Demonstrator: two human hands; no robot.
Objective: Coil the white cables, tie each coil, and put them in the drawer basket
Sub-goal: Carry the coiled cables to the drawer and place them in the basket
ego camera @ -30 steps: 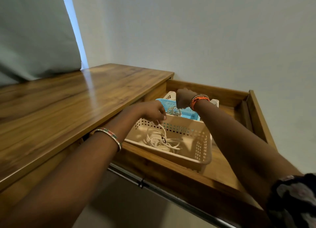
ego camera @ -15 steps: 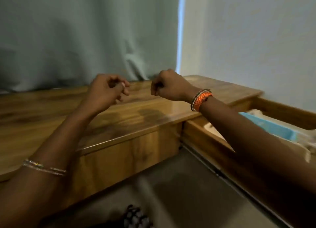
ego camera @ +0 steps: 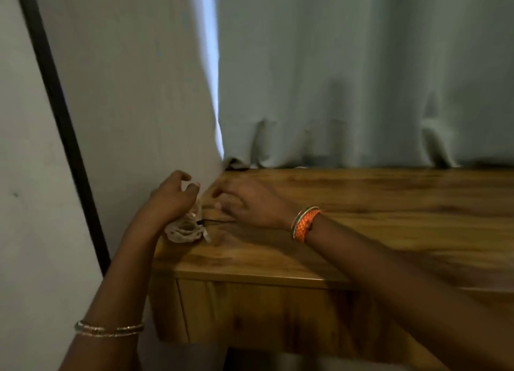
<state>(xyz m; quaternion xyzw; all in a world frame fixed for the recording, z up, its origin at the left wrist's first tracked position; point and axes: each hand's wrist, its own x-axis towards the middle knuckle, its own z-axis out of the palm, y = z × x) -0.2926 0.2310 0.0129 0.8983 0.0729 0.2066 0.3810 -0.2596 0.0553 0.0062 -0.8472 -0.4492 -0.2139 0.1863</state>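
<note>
A loose bundle of white cable [ego camera: 183, 230] lies on the wooden tabletop [ego camera: 361, 203] at its far left end, next to the wall. A thin black tie [ego camera: 212, 220] sticks out from the bundle to the right. My left hand [ego camera: 171, 196] hovers just above the bundle with fingers loosely curled and nothing in them. My right hand [ego camera: 246, 201] is blurred, low over the tabletop right of the bundle, fingers stretched toward the black tie. The drawer and its basket are out of view.
A grey-green curtain [ego camera: 361, 78] hangs behind the table and reaches its back edge. A pale wall [ego camera: 125, 92] with a dark vertical strip [ego camera: 64, 126] closes off the left side. A closed drawer front [ego camera: 250, 312] sits under the tabletop.
The view has swung left from the open drawer to the table's left end. Both hands moved from the basket across the tabletop to the white cable bundle.
</note>
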